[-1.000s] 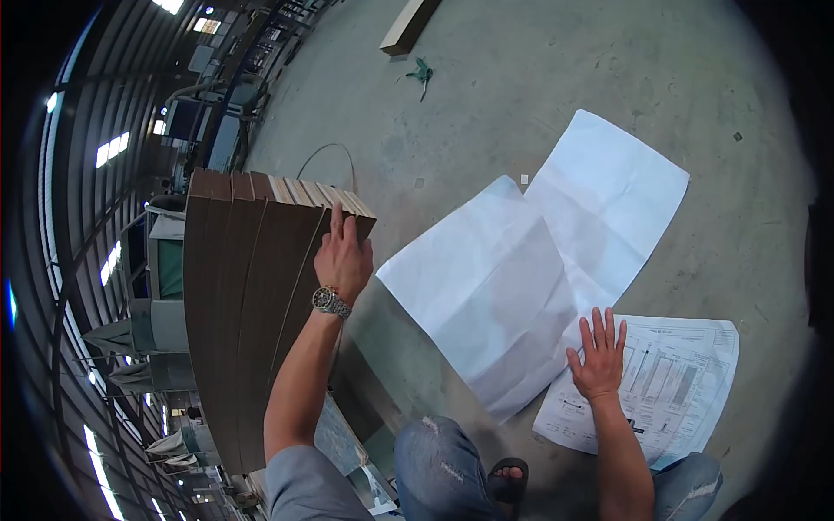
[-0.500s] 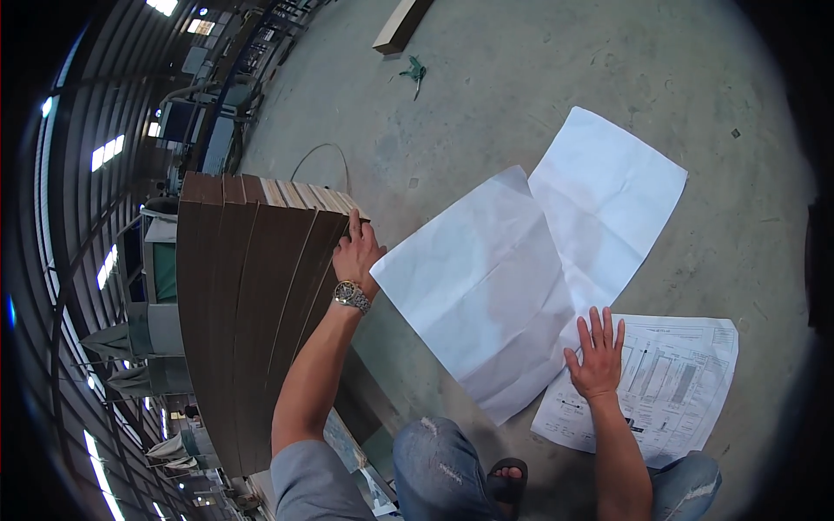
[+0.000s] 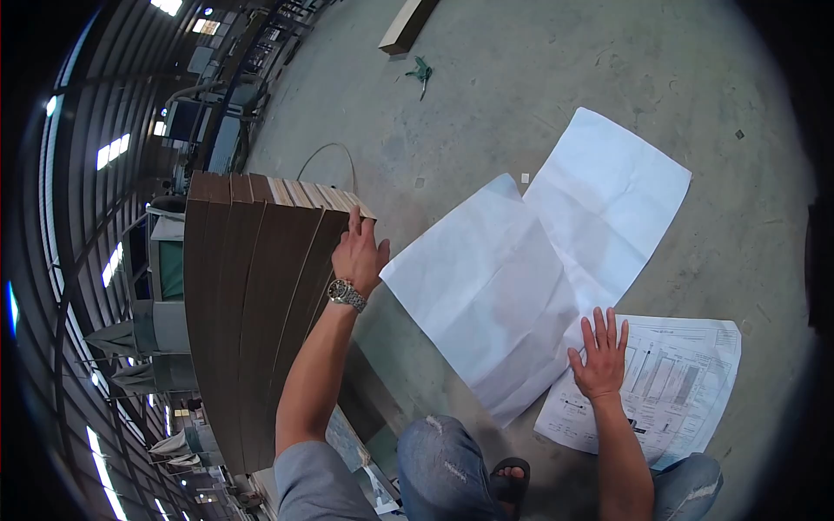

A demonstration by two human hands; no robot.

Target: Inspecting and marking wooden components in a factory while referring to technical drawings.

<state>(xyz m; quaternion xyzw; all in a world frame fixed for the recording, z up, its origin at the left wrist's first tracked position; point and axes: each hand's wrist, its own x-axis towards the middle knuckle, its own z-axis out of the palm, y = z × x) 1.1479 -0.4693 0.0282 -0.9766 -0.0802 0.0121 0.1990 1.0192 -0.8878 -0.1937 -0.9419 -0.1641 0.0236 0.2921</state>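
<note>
My left hand (image 3: 357, 254), with a metal watch (image 3: 346, 295) on its wrist, lies against the outermost panel of a standing stack of brown boards (image 3: 252, 304). Its fingers stretch toward the top corner and are not wrapped round anything. My right hand (image 3: 599, 360) is spread flat, palm down, on a printed drawing sheet (image 3: 673, 391) at the lower right. The fingertips reach the border where the drawing meets creased blank white sheets (image 3: 486, 295). Another white sheet part (image 3: 617, 191) extends toward the far right.
A green-handled tool (image 3: 421, 74) lies on the concrete floor near a long wooden beam (image 3: 404, 30). A thin curved cord (image 3: 334, 148) runs behind the boards. Machinery (image 3: 200, 122) stands at the far left. My knee (image 3: 443, 464) and sandalled foot (image 3: 511, 476) are below.
The near white sheet's far corner has shifted slightly left and down, and a small white square now shows on the floor beside it. Both hands stay in nearly the same places.
</note>
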